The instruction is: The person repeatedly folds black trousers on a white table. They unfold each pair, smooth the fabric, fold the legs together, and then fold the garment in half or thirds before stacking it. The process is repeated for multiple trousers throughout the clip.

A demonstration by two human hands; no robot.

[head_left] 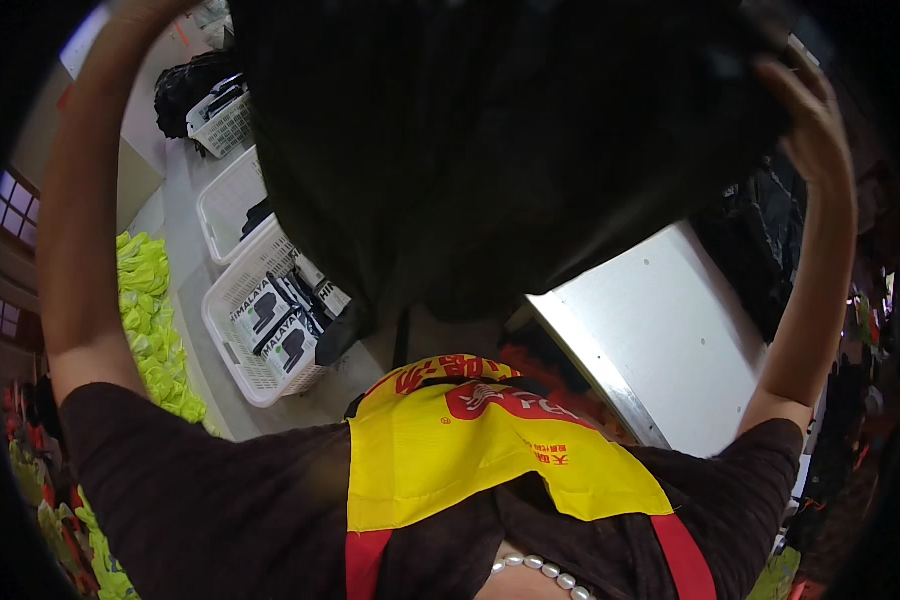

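Observation:
A large black sheet (pixel 530 150), fabric or thin plastic, is held up before me and fills the upper middle of the view. Its lower edge hangs in a loose fold over the baskets' side. My right hand (pixel 815 125) is raised at its right edge, the fingers bent against the material and partly lost in shadow. On the other side my left arm reaches up past the top left corner, and the left hand lies beyond the picture's edge.
White plastic baskets (pixel 215 345) stand at left, the nearest holding printed packages (pixel 280 330). Bright yellow-green items (pixel 155 320) are heaped beside them. A black bundle (pixel 190 85) lies farther back. At right is a white-topped table (pixel 660 320), with crumpled black material (pixel 760 225) beyond it.

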